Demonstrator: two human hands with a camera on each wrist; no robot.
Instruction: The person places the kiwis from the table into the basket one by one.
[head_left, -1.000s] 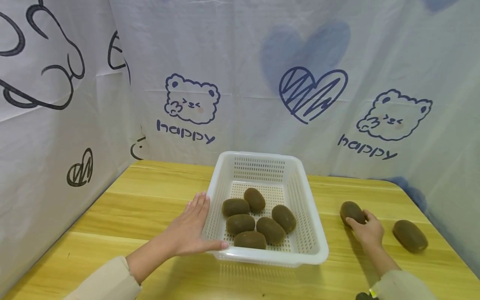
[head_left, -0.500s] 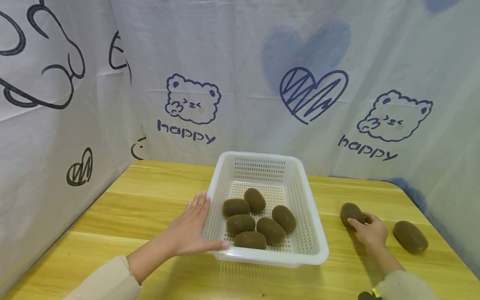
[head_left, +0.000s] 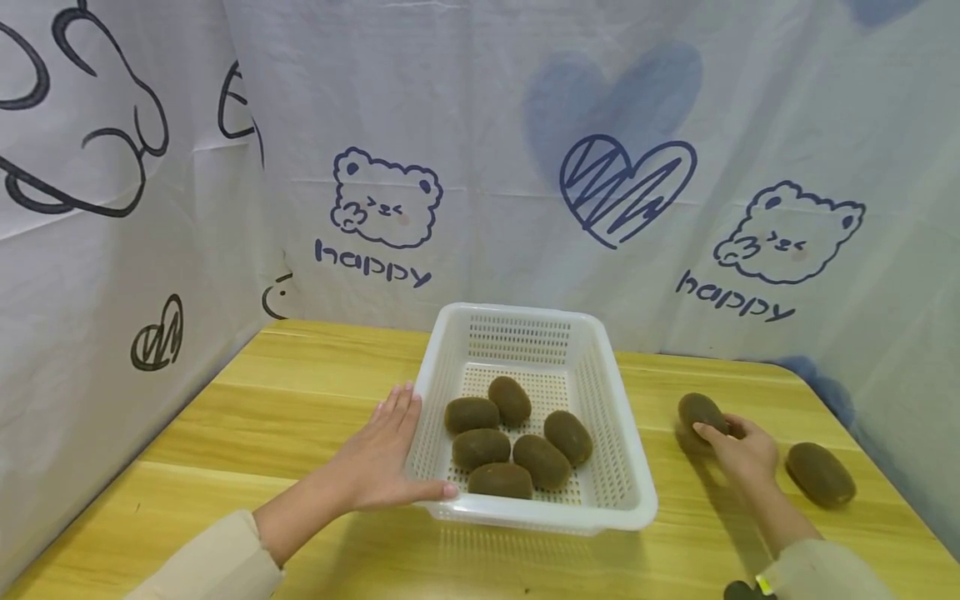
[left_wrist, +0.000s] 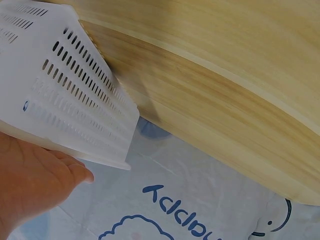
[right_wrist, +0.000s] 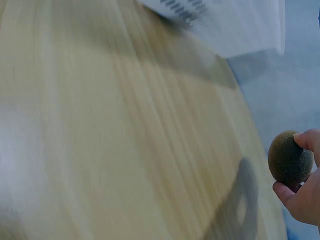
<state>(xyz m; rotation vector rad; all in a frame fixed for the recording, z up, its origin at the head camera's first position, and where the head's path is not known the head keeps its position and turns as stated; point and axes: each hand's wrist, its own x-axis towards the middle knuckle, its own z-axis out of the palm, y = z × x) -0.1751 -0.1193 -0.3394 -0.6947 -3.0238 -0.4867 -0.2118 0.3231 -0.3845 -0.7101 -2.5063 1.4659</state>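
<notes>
My right hand (head_left: 748,457) pinches a brown kiwi (head_left: 699,411) between thumb and fingers, to the right of the white basket. In the right wrist view this kiwi (right_wrist: 288,159) appears held above the wooden table, with its shadow below. My left hand (head_left: 373,471) rests on the near left corner of the white perforated basket (head_left: 632,433), fingers straight along the left rim and thumb on the front rim. Several kiwis (head_left: 480,449) lie together in the basket's near half. Another kiwi (head_left: 821,474) sits on the table just right of my right hand.
The basket stands on a wood-grain table (head_left: 247,417). Behind and beside it hangs a white cloth (head_left: 487,242) with printed bears and hearts. A small dark object (head_left: 741,590) shows at the right sleeve, partly cut off.
The kiwi in my right hand has risen slightly off the table, and the hand has shifted a little to the right. My left hand and the basket have stayed put.
</notes>
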